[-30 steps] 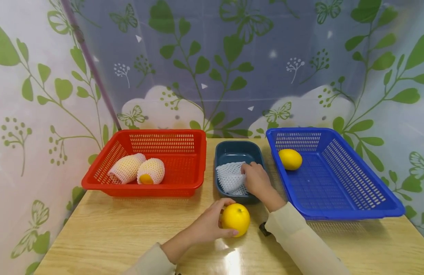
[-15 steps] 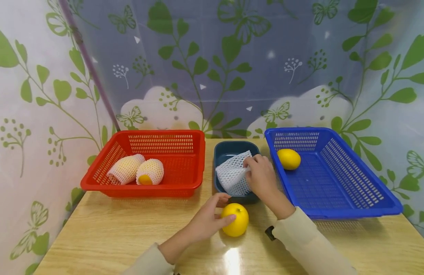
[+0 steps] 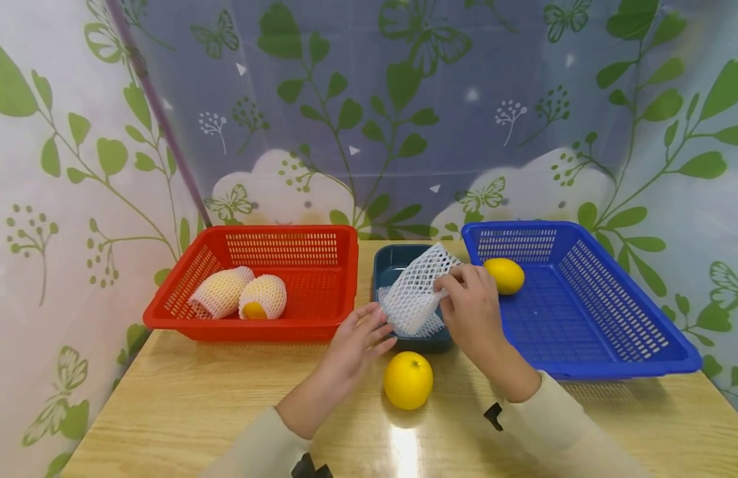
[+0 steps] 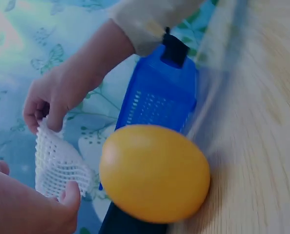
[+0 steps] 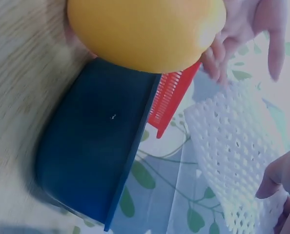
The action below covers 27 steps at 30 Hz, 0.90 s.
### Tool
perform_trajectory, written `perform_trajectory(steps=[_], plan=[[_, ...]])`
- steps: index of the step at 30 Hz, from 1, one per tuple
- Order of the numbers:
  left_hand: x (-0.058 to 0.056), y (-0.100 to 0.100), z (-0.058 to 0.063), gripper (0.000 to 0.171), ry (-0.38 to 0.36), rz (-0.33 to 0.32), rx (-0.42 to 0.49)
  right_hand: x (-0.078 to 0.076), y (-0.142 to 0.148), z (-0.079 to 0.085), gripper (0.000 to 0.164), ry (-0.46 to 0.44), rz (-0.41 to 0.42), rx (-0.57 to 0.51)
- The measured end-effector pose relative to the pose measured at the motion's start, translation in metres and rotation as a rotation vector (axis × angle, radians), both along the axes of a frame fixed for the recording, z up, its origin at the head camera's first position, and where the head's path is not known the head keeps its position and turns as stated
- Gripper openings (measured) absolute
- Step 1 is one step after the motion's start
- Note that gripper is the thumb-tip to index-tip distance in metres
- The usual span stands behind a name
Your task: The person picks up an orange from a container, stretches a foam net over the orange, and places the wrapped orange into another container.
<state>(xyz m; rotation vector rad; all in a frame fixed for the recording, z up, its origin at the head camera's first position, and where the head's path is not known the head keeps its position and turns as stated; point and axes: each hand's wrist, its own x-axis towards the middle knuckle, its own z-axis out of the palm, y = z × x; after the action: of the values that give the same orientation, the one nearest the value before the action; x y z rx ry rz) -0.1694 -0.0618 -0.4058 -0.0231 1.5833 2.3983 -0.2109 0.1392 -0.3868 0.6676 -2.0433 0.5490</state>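
Note:
My right hand (image 3: 477,315) pinches a white foam fruit net (image 3: 418,285) at its right end and holds it tilted over a dark teal tub (image 3: 425,345). A second white net (image 3: 431,326) lies in the tub below. My left hand (image 3: 352,348) has its fingers stretched out beside the lower left end of the raised net, holding nothing. In front of the tub, a round yellow fruit (image 3: 408,380) sits on the table, touched by neither hand. The left wrist view shows the raised net (image 4: 59,163) hanging from the right hand (image 4: 62,92).
A red basket (image 3: 309,326) at the left holds two fruits in foam nets (image 3: 222,292). At the right, a blue basket (image 3: 608,372) holds one bare yellow fruit (image 3: 505,276). A patterned cloth (image 3: 369,133) hangs behind the wooden table (image 3: 213,411).
My right hand has lifted one net up from the tub and moved slightly right. My left hand has let go of the yellow fruit and moved up toward the net.

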Motion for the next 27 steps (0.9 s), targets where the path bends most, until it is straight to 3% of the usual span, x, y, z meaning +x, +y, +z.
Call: perform_trajectory(steps=[6,13,16,17,19,22,24,27], plan=[[-0.006,0.009,-0.004,0.045,-0.091,-0.058,0.189,0.007,0.000,-0.004,0.026,0.053,0.055,0.038],[-0.008,0.013,-0.011,0.046,-0.070,-0.066,0.234,0.007,0.002,-0.007,0.034,0.092,0.097,-0.061],[-0.008,0.011,-0.010,0.047,-0.051,-0.096,0.240,0.010,0.005,-0.005,0.046,0.002,0.110,-0.164],[-0.008,0.010,-0.009,0.047,-0.053,-0.106,0.245,0.012,0.006,-0.004,0.050,-0.073,0.136,-0.223],[-0.007,0.007,-0.007,0.047,-0.049,-0.129,0.254,0.016,0.006,0.000,0.051,-0.313,0.246,-0.406],[-0.005,0.003,-0.003,0.048,-0.043,-0.162,0.264,0.022,0.007,0.008,0.044,-0.807,0.456,-0.773],[-0.005,0.001,-0.001,0.047,-0.036,-0.183,0.265,0.023,0.007,0.011,0.049,-1.137,0.562,-0.947],[-0.004,0.000,0.000,0.047,-0.023,-0.216,0.256,0.021,0.009,0.010,0.074,-1.510,0.685,-0.957]])
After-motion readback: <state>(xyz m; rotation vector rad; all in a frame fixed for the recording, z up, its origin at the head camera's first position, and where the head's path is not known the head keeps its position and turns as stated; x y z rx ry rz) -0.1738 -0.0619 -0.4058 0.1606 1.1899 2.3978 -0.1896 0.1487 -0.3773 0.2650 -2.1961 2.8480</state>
